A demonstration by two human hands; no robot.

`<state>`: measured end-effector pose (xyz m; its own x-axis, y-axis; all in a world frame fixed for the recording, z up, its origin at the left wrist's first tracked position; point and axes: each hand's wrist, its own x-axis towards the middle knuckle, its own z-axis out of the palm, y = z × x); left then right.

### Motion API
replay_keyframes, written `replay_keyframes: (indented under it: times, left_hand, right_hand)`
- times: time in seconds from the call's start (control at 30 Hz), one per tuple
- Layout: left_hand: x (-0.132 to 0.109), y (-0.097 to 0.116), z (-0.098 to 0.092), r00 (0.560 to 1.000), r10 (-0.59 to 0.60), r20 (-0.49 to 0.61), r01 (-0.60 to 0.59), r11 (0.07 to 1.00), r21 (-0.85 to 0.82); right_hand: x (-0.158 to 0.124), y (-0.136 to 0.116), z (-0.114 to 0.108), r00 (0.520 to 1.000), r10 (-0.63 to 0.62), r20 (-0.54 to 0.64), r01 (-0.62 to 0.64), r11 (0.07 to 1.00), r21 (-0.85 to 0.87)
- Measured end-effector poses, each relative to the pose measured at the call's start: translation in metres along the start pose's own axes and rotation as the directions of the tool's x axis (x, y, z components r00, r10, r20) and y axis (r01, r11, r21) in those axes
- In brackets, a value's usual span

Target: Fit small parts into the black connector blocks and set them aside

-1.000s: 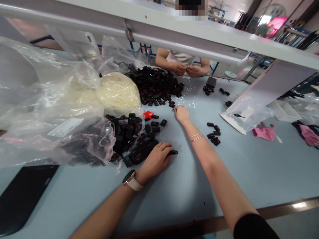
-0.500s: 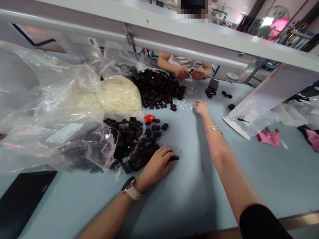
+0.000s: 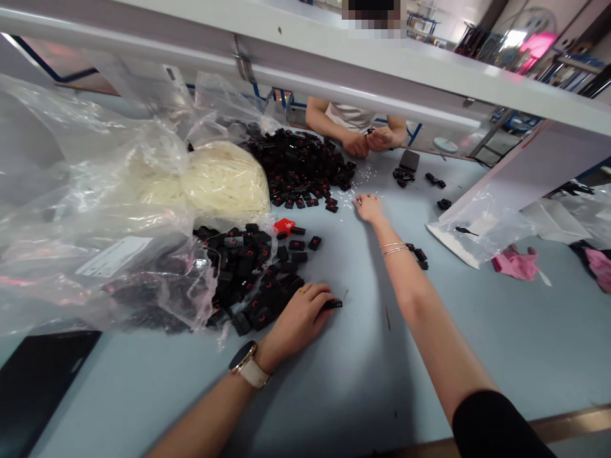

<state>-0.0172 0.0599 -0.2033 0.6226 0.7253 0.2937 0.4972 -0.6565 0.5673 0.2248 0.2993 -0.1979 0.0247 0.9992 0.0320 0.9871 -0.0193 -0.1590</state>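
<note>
My left hand [image 3: 301, 318] rests on the pale blue table [image 3: 501, 331] with its fingers closed on a small black part [image 3: 333, 305], right beside a heap of black parts with red marks [image 3: 252, 273] spilling from a clear bag. My right hand [image 3: 368, 207] is stretched far across the table, fingers curled down among tiny white pieces [image 3: 365, 173] scattered there. What it pinches is too small to make out. A larger heap of black parts [image 3: 300, 168] lies just left of that hand.
Clear plastic bags [image 3: 90, 210], one with cream-white pieces [image 3: 224, 178], fill the left. A person opposite works with both hands [image 3: 367, 141]. A few black parts [image 3: 417, 254] lie by my right forearm. A plastic sheet [image 3: 477, 226] and pink cloth [image 3: 515, 262] lie right. A shelf beam [image 3: 334, 63] runs overhead.
My right hand moved from near the big black heap out to the right, then back left among the white pieces. My left hand stayed on its black part.
</note>
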Motion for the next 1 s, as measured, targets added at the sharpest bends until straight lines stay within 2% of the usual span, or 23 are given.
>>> replay_keyframes:
  times: [0.1,0.27,0.6,0.73,0.87,1.0]
  left_hand:
    - [0.0,0.0,0.0,1.0,0.006,-0.004,-0.006,1.0,0.003]
    - [0.0,0.0,0.0,1.0,0.008,-0.004,-0.008,1.0,0.005]
    - [-0.001,-0.005,0.005,1.0,0.012,-0.015,-0.012,1.0,0.005]
    - [-0.001,-0.006,0.006,1.0,0.02,-0.009,-0.02,1.0,0.017]
    - [0.0,-0.006,0.006,0.999,0.024,-0.022,-0.024,1.0,0.018]
    - [0.001,-0.005,0.006,0.999,0.036,-0.033,-0.035,0.999,0.038]
  right_hand:
    - [-0.005,-0.008,0.002,0.998,-0.054,-0.006,0.055,0.998,0.021]
    - [-0.01,-0.024,0.008,0.997,-0.075,-0.018,0.076,0.996,0.037]
    - [-0.021,-0.037,0.001,0.988,-0.143,0.065,0.142,0.99,0.021]
    - [-0.041,-0.033,-0.001,0.973,-0.21,0.097,0.209,0.978,0.02]
    - [-0.073,-0.03,-0.001,0.954,-0.276,0.116,0.273,0.961,0.036]
    - [-0.112,-0.028,-0.001,0.899,-0.423,0.111,0.407,0.903,0.141]
